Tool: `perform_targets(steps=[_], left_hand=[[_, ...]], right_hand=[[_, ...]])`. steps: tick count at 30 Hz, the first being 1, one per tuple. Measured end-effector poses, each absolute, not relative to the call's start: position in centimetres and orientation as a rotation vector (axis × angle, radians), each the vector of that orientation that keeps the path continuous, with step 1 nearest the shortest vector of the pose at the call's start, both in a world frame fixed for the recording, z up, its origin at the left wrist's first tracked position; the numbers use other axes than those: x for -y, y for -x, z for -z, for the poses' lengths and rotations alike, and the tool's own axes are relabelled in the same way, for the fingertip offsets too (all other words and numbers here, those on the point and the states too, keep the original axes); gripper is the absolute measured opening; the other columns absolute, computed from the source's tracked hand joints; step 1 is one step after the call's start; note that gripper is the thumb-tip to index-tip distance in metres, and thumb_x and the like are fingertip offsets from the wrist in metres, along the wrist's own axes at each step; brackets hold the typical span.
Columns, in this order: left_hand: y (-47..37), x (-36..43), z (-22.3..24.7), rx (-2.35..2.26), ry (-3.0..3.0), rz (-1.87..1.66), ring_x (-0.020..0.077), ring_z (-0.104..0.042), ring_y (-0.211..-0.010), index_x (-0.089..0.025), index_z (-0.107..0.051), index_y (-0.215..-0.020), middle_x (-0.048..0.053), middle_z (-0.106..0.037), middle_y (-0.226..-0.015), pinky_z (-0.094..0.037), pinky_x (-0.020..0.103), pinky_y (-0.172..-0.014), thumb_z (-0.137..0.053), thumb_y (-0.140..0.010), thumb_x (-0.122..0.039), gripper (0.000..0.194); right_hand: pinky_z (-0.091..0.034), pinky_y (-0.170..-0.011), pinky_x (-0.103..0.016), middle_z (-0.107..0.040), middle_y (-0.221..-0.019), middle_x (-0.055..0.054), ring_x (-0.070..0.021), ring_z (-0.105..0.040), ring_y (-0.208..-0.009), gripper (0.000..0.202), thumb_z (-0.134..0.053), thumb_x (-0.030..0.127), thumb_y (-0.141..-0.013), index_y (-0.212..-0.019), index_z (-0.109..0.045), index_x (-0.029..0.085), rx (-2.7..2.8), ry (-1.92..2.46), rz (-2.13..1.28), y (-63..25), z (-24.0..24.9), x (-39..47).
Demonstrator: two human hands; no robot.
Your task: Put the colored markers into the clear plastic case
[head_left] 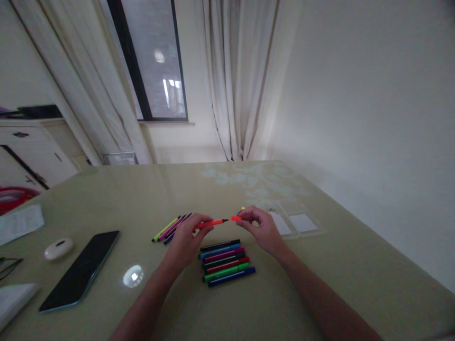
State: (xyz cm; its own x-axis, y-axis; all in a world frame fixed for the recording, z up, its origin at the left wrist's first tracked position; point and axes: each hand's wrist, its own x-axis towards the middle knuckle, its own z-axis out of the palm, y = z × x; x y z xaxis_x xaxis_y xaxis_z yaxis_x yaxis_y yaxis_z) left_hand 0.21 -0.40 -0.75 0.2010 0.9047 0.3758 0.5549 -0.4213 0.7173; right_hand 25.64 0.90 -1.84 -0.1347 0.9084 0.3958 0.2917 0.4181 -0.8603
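My left hand (190, 233) pinches an orange felt-tip marker (215, 222) by its barrel, its dark tip bare and pointing right. Between the fingers of my right hand (260, 226) is the orange marker cap (235, 218), a small gap apart from the tip. Below both hands lies a row of several capped markers (225, 263) in black, blue, purple, red and green. A smaller group of markers (170, 228), yellow-green, purple and dark, lies beside my left hand and is partly hidden by it. Something yellow (242, 208) shows just behind my right fingers.
On the left lie a black phone (80, 272), a white oval case (59, 249), a white object (16, 298) and a folded paper (21, 223). A clear plastic case (302, 222) with white inserts rests right of my right hand. A wall borders the table's right edge.
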Motion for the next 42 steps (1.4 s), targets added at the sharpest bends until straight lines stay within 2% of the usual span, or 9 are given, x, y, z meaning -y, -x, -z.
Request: perform_targets(steps=[10, 17, 22, 28, 31, 33, 37, 42], left_hand=[[-0.8, 0.8, 1.2, -1.333, -2.049, -1.021, 0.0227, -0.068, -0.092, -0.024, -0.074, -0.102, 0.006, -0.077, -0.101, -0.053, 0.033, -0.082, -0.060, -0.095, -0.041, 0.023], [-1.5, 1.2, 1.1, -1.295, -1.965, -1.050, 0.0221, -0.069, -0.085, -0.024, -0.078, -0.099, 0.005, -0.079, -0.095, -0.053, 0.032, -0.078, -0.062, -0.093, -0.042, 0.024], [-1.7, 1.4, 1.4, -1.331, -1.929, -1.096, 0.0221, -0.069, -0.082, -0.023, -0.079, -0.096, 0.005, -0.079, -0.092, -0.052, 0.032, -0.074, -0.062, -0.092, -0.044, 0.027], [-2.0, 0.9, 1.6, -1.307, -1.942, -0.991, 0.0225, -0.070, -0.083, -0.023, -0.078, -0.098, 0.005, -0.079, -0.093, -0.053, 0.032, -0.075, -0.061, -0.092, -0.046, 0.029], [-0.2, -0.1, 1.4, -1.488, -1.968, -1.019, 0.0240, -0.070, -0.094, -0.023, -0.076, -0.106, 0.006, -0.079, -0.105, -0.054, 0.034, -0.083, -0.059, -0.092, -0.045, 0.031], [1.7, -0.8, 1.3, -1.743, -1.944, -1.029, 0.0237, -0.071, -0.092, -0.021, -0.074, -0.101, 0.007, -0.078, -0.102, -0.053, 0.035, -0.086, -0.057, -0.094, -0.041, 0.027], [4.7, -1.3, 1.6, -2.156, -2.022, -0.704, 0.0264, -0.069, -0.094, -0.023, -0.072, -0.094, 0.007, -0.076, -0.100, -0.049, 0.035, -0.082, -0.055, -0.095, -0.033, 0.020], [5.0, -1.0, 2.0, -2.241, -2.060, -0.398, 0.0292, -0.068, -0.095, -0.022, -0.070, -0.095, 0.009, -0.074, -0.099, -0.047, 0.035, -0.077, -0.058, -0.092, -0.029, 0.014]], right_hand=[[-0.054, -0.070, -0.032, -0.077, -0.086, -0.005, -0.0188, -0.068, -0.075, 0.027, -0.080, 0.048, -0.082, -0.088, -0.077, 0.022, 1.699, 1.067, -0.783, -25.1, 1.6, -0.4], [-0.056, -0.081, -0.038, -0.076, -0.080, -0.004, -0.0232, -0.071, -0.084, 0.026, -0.082, 0.049, -0.079, -0.082, -0.079, 0.024, 1.648, 1.046, -0.821, -25.3, 2.1, -0.6], [-0.056, -0.075, -0.036, -0.076, -0.076, -0.004, -0.0206, -0.068, -0.074, 0.027, -0.082, 0.049, -0.079, -0.079, -0.078, 0.022, 1.651, 1.060, -0.832, -25.2, 2.2, -0.5], [-0.056, -0.070, -0.032, -0.075, -0.078, -0.004, -0.0192, -0.070, -0.074, 0.029, -0.081, 0.048, -0.080, -0.084, -0.074, 0.020, 1.547, 1.030, -1.000, -24.9, 2.6, -0.8], [-0.055, -0.069, -0.031, -0.074, -0.078, -0.004, -0.0191, -0.070, -0.074, 0.032, -0.079, 0.050, -0.082, -0.086, -0.071, 0.019, 1.547, 1.070, -1.003, -24.7, 3.4, -1.2], [-0.054, -0.070, -0.031, -0.074, -0.080, -0.004, -0.0191, -0.069, -0.074, 0.031, -0.077, 0.049, -0.083, -0.087, -0.071, 0.019, 1.632, 1.133, -0.928, -24.8, 3.8, -1.4], [-0.052, -0.071, -0.031, -0.074, -0.083, -0.003, -0.0197, -0.068, -0.078, 0.019, -0.072, 0.039, -0.089, -0.088, -0.073, 0.020, 1.843, 1.201, -0.823, -25.2, 3.6, -1.4], [-0.050, -0.073, -0.030, -0.075, -0.086, -0.003, -0.0196, -0.068, -0.081, 0.007, -0.069, 0.024, -0.092, -0.091, -0.075, 0.022, 2.044, 1.209, -0.780, -25.5, 2.9, -0.8]])
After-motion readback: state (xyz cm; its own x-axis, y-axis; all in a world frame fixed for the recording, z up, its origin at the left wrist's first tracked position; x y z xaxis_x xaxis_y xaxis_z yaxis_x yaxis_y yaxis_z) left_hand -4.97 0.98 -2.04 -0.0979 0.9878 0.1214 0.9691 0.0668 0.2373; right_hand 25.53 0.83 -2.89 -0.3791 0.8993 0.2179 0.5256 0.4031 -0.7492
